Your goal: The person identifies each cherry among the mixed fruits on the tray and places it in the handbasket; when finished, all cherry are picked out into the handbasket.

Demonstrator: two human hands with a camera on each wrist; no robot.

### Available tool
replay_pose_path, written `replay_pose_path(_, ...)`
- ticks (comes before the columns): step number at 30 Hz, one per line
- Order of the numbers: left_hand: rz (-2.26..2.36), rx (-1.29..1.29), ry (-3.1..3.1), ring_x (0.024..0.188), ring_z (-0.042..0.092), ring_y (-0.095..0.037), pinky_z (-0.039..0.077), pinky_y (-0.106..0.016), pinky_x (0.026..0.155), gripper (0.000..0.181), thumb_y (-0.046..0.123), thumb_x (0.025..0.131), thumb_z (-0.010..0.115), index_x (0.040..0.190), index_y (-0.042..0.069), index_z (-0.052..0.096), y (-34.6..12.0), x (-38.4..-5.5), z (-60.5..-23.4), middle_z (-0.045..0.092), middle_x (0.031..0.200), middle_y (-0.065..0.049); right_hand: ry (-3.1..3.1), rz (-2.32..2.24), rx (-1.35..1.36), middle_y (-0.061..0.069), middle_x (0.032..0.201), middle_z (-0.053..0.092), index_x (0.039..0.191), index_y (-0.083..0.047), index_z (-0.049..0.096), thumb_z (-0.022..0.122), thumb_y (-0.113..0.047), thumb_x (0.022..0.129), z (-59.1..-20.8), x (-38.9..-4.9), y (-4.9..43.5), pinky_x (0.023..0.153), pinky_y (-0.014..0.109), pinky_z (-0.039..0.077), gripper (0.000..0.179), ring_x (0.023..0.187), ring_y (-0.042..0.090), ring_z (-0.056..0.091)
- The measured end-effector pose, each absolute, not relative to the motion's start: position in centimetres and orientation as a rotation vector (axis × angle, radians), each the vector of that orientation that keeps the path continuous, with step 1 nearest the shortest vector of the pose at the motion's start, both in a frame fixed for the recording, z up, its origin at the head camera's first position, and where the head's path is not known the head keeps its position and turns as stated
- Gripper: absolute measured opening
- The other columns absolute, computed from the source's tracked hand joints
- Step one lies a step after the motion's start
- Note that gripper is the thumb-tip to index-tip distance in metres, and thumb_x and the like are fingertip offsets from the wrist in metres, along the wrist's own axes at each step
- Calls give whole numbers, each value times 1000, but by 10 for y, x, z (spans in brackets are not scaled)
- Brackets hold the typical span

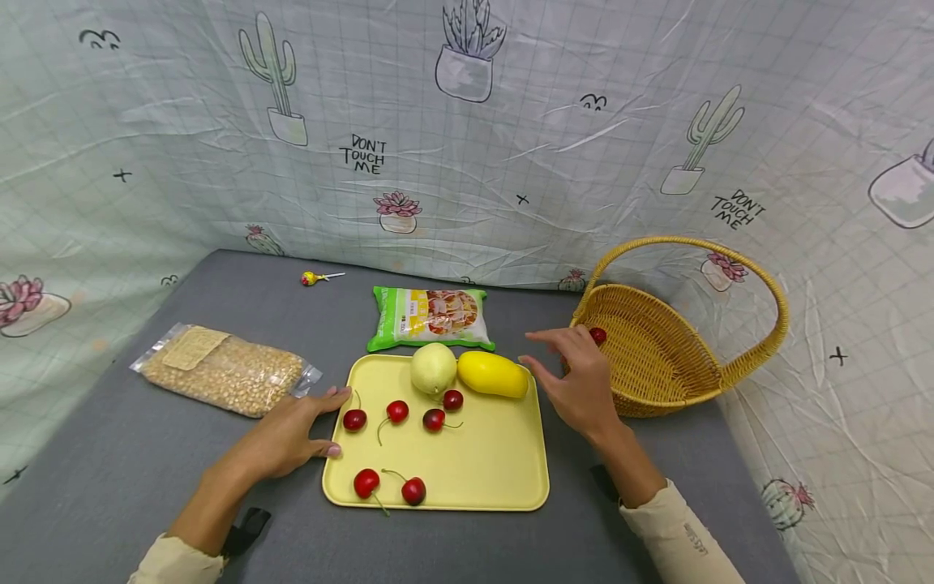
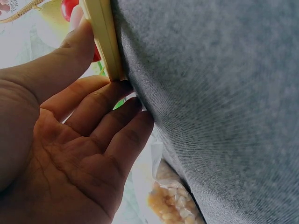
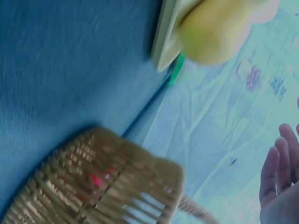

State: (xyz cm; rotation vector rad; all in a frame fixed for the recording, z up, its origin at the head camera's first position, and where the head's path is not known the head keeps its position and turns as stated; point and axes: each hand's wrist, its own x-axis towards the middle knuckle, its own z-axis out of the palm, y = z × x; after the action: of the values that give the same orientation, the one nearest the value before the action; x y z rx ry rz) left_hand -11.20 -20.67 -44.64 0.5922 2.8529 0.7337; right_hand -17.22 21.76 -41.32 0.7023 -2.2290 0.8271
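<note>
My left hand [image 1: 292,434] touches the left side of a yellow tray [image 1: 481,478], thumb and forefinger spread apart along its rim. In the left wrist view, the thumb is at the tray edge and the other fingers extend near its corner. On the tray lie several red cherries [image 1: 413,491] with stems, a pale round fruit [image 1: 434,369] and a yellow mango [image 1: 493,375]. My right hand [image 1: 580,381] hovers between the mango and a wicker basket [image 1: 657,357], fingers spread and holding nothing. A red cherry [image 1: 597,335] shows inside the basket.
A clear bag of corn kernels [image 1: 226,371] lies left of the tray. Behind the tray is a green and white food packet [image 1: 434,316]. A lollipop [image 1: 319,278] lies at the back left. The basket's tall handle [image 1: 686,241] arches upward, near the printed cloth backdrop [image 1: 525,138].
</note>
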Motion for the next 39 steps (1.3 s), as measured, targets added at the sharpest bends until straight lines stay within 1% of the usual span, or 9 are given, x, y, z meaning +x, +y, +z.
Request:
replay_pose_path(5, 731, 598, 2861, 135, 57, -57, 43, -73, 111, 80, 26, 80, 92, 149, 1, 61, -206, -112, -447, 60, 147, -32, -2301, 806, 800, 4, 102, 79, 114, -12, 81, 93, -17, 82, -417, -161, 206, 67, 27, 46, 35, 81, 14, 52)
replay_pose_path(8, 733, 599, 2861, 135, 57, -57, 43, -73, 111, 79, 26, 80, 92, 149, 1, 61, -206, -112, -447, 60, 147, -31, -2348, 794, 864, 3, 102, 79, 113, -13, 81, 94, -18, 81, -420, -155, 200, 68, 27, 46, 35, 82, 14, 52)
replay_pose_path(13, 737, 605, 2860, 135, 57, -57, 43, -73, 111, 79, 26, 80, 92, 149, 1, 61, -206, -111, -447, 60, 147, -32, -2454, 787, 963, 1, 99, 78, 110, -16, 81, 94, -25, 82, -424, -146, 190, 71, 26, 53, 31, 86, 16, 58)
replay_pose_path(16, 742, 610, 2860, 135, 57, -57, 42, -74, 111, 79, 26, 80, 92, 149, 1, 61, -207, -111, -448, 60, 147, -32, -2541, 761, 1012, -4, 102, 79, 111, -19, 82, 92, -29, 85, -427, -141, 185, 75, 28, 57, 30, 92, 13, 60)
replay_pose_path(20, 744, 610, 2863, 136, 57, -57, 41, -75, 112, 79, 26, 80, 92, 148, 1, 61, -207, -111, -448, 60, 147, -32, -2673, 734, 1057, -9, 107, 79, 114, -19, 82, 90, -32, 87, -429, -137, 178, 74, 26, 56, 30, 96, 12, 63)
replay_pose_path(23, 742, 610, 2864, 136, 57, -56, 41, -75, 112, 79, 26, 80, 92, 148, 1, 61, -207, -111, -448, 60, 147, -32, -2759, 702, 1066, -10, 108, 78, 115, -20, 82, 88, -32, 89, -430, -135, 172, 71, 23, 53, 29, 95, 11, 64)
replay_pose_path(30, 733, 605, 2867, 136, 56, -56, 40, -76, 112, 79, 27, 80, 92, 149, 2, 61, -207, -111, -449, 60, 148, -31, -2823, 621, 1110, -12, 111, 79, 112, -21, 82, 87, -28, 90, -432, -133, 158, 78, 26, 56, 24, 98, 9, 62)
replay_pose_path(33, 734, 604, 2870, 136, 56, -56, 40, -76, 112, 79, 27, 80, 92, 148, 2, 62, -207, -111, -449, 60, 148, -30, -2811, 606, 1126, -11, 109, 79, 109, -21, 82, 88, -25, 89, -434, -133, 154, 77, 24, 55, 21, 97, 9, 63)
replay_pose_path(39, 743, 602, 2864, 137, 56, -55, 41, -74, 112, 79, 27, 80, 92, 148, 2, 61, -207, -111, -449, 60, 149, -28, -2746, 569, 1148, -10, 100, 80, 100, -20, 82, 89, -21, 88, -437, -134, 147, 72, 21, 52, 14, 89, 9, 61)
